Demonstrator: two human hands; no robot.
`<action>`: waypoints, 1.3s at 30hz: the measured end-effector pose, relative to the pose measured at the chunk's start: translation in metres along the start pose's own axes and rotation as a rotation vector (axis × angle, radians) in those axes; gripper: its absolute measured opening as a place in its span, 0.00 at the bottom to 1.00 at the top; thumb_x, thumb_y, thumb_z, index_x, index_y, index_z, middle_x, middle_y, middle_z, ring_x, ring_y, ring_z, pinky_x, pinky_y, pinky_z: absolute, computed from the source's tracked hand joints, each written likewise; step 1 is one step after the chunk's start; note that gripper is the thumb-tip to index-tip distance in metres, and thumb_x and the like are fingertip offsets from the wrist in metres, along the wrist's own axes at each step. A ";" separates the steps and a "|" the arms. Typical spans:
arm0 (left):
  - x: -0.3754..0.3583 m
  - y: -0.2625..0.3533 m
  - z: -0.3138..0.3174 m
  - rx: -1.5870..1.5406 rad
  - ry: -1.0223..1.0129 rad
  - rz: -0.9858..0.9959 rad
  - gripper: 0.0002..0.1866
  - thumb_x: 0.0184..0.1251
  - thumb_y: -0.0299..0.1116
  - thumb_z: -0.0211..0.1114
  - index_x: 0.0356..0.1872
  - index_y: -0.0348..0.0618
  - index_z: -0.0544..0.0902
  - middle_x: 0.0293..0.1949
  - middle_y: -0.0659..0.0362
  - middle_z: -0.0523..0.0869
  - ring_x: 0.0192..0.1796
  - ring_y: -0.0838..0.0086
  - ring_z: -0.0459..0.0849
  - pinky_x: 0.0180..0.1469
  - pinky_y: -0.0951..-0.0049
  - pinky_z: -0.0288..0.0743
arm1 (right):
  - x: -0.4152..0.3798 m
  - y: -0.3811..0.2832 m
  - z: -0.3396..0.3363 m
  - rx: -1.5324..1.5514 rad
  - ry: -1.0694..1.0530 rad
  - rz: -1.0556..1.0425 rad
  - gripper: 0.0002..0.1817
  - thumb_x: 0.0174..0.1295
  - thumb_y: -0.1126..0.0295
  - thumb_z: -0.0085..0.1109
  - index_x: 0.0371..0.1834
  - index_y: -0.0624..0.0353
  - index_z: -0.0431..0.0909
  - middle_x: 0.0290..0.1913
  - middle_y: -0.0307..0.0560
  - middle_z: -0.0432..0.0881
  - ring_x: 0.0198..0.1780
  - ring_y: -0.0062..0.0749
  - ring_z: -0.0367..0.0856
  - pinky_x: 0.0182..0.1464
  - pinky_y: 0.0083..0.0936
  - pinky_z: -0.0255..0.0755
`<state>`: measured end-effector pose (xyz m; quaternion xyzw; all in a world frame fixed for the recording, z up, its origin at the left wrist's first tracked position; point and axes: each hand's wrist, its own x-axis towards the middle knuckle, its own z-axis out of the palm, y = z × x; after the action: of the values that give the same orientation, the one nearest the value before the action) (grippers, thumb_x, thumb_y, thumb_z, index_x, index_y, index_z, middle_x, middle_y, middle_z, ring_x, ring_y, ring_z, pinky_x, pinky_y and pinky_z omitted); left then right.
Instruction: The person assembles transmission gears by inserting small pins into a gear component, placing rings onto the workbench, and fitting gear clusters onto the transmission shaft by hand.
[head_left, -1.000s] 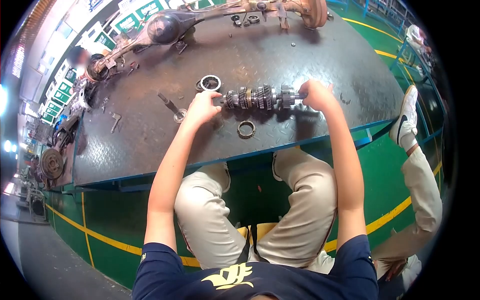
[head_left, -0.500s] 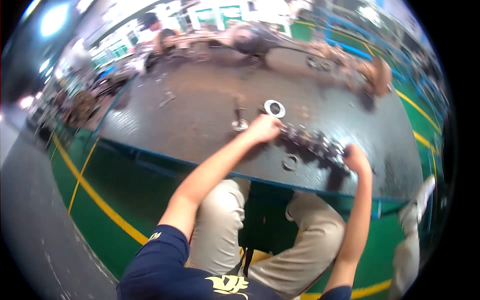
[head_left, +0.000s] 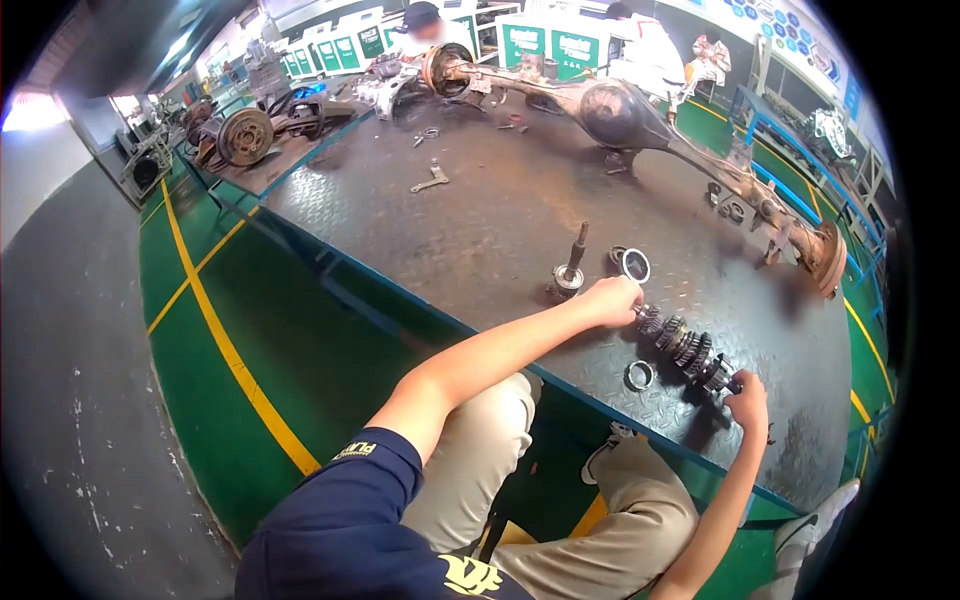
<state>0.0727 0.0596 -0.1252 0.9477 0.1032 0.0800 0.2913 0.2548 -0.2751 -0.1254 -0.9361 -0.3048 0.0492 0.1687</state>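
A dark gear shaft [head_left: 686, 348], carrying several toothed gears, lies slantwise between my hands close over the metal table [head_left: 400, 225]. My left hand [head_left: 612, 301] is closed around its upper left end, and my right hand [head_left: 747, 403] grips the lower right end. Just beyond my left hand are a pale ring [head_left: 635, 265] and a darker ring partly behind it. Left of these, a smaller shaft with a gear [head_left: 570, 272] stands upright. Another metal ring [head_left: 640, 375] sits on the near side of the gear shaft.
A large rusty axle housing [head_left: 615, 112] stretches across the far side of the table. A small metal fork-like part [head_left: 432, 177] lies at the left. Wheel hub parts [head_left: 245, 137] rest on a neighbouring bench. Two people sit beyond the table, and another person's leg [head_left: 800, 525] shows at right.
The view has swung left and sharpened, so the table and parts appear shifted right and lower. Both hands keep hold of the gear shaft's ends.
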 end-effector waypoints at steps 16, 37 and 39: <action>0.004 0.000 0.007 0.075 -0.031 0.018 0.36 0.55 0.36 0.66 0.69 0.46 0.73 0.56 0.43 0.85 0.61 0.53 0.83 0.63 0.62 0.73 | 0.007 -0.045 0.011 -0.106 -0.046 0.146 0.21 0.52 0.62 0.62 0.49 0.59 0.87 0.51 0.58 0.87 0.60 0.56 0.82 0.70 0.83 0.38; 0.018 -0.003 0.022 0.379 -0.004 0.131 0.36 0.56 0.25 0.73 0.69 0.54 0.73 0.54 0.44 0.86 0.56 0.48 0.84 0.57 0.56 0.76 | 0.034 -0.045 0.033 -0.038 -0.095 0.167 0.26 0.47 0.68 0.71 0.55 0.56 0.86 0.59 0.53 0.83 0.67 0.58 0.74 0.71 0.84 0.33; 0.018 -0.005 0.024 0.366 -0.005 0.140 0.35 0.57 0.25 0.72 0.69 0.53 0.73 0.54 0.44 0.86 0.56 0.48 0.84 0.57 0.56 0.76 | 0.032 -0.045 0.029 -0.038 -0.150 0.146 0.28 0.46 0.67 0.74 0.56 0.55 0.86 0.60 0.52 0.83 0.68 0.58 0.72 0.71 0.83 0.35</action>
<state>0.0948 0.0550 -0.1458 0.9898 0.0493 0.0778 0.1083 0.2499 -0.2144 -0.1364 -0.9525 -0.2485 0.1258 0.1236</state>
